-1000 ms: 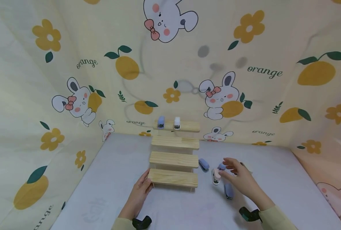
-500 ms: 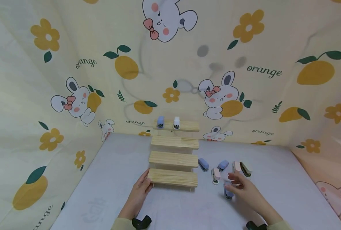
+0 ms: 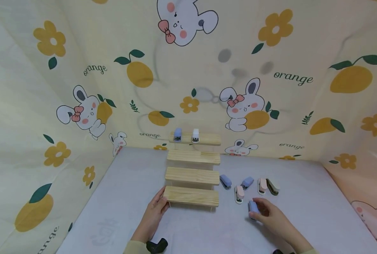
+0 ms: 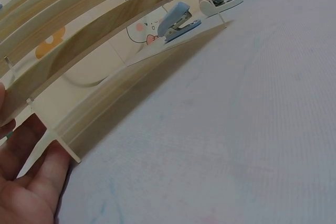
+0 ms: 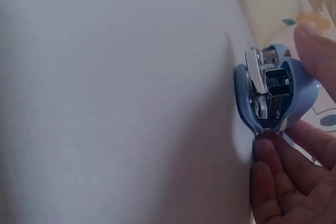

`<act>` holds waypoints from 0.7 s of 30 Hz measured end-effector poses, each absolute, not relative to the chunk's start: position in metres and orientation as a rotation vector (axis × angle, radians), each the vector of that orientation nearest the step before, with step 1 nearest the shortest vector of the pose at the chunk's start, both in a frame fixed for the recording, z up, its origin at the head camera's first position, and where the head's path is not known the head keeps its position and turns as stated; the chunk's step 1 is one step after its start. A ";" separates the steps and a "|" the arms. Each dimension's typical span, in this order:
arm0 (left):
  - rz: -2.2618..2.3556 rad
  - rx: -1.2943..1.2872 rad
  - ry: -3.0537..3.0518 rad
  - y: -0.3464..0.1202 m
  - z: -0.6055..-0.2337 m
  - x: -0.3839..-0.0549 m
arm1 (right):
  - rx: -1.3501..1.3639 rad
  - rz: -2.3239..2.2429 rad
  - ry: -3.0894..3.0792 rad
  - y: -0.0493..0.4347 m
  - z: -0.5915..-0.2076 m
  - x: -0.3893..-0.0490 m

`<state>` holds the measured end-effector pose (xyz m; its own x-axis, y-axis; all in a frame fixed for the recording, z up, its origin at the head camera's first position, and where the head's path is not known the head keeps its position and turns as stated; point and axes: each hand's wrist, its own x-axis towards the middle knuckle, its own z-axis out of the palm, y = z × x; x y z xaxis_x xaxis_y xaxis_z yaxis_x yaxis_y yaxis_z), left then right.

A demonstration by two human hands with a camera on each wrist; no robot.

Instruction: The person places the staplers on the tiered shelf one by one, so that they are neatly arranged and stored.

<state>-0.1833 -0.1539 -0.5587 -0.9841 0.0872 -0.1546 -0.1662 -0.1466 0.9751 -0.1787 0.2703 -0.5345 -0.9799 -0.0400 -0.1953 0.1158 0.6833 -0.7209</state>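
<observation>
My left hand [image 3: 152, 214] grips the left end of the lowest tier of a wooden step shelf [image 3: 191, 196]; in the left wrist view its fingers [image 4: 50, 174] lie by the clear leg. At the right, my right hand [image 3: 277, 218] holds a blue stapler [image 3: 253, 206] between thumb and fingers. Seen from the right wrist, that stapler [image 5: 302, 95] is low by the white tabletop; whether it touches cannot be told. A pink-and-white stapler [image 3: 239, 194] stands just beyond it. On the top tier sit a blue stapler [image 3: 177, 134] and a white stapler [image 3: 195, 135].
Two more blue staplers, one beside the shelf [image 3: 225, 181] and one farther right [image 3: 247, 182], lie on the white tabletop [image 3: 118, 197]. Behind them are another pink stapler [image 3: 262, 186] and a dark green one [image 3: 272, 187]. A printed cloth [image 3: 188, 70] hangs at the back and sides.
My right hand has moved from the pink-and-white stapler toward me to the nearest blue stapler and now holds it. My left hand stays on the shelf.
</observation>
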 end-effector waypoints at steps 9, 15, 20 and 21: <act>2.249 -0.084 1.941 -0.154 -0.558 -0.183 | 0.086 -1.154 2.687 0.268 -0.533 -0.179; 2.254 -0.088 1.942 -0.153 -0.556 -0.182 | 0.089 -1.165 2.692 0.268 -0.533 -0.180; 2.255 -0.090 1.938 -0.154 -0.557 -0.182 | 0.121 -1.174 2.688 0.268 -0.533 -0.181; 2.255 -0.089 1.938 -0.154 -0.557 -0.182 | 0.130 -1.181 2.685 0.267 -0.533 -0.181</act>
<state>-0.1825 -0.1537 -0.5573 -0.9843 0.0873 -0.1532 -0.1646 -0.1428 0.9760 -0.1808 0.2674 -0.5333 -0.9751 -0.0019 -0.2215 0.1620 0.6761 -0.7188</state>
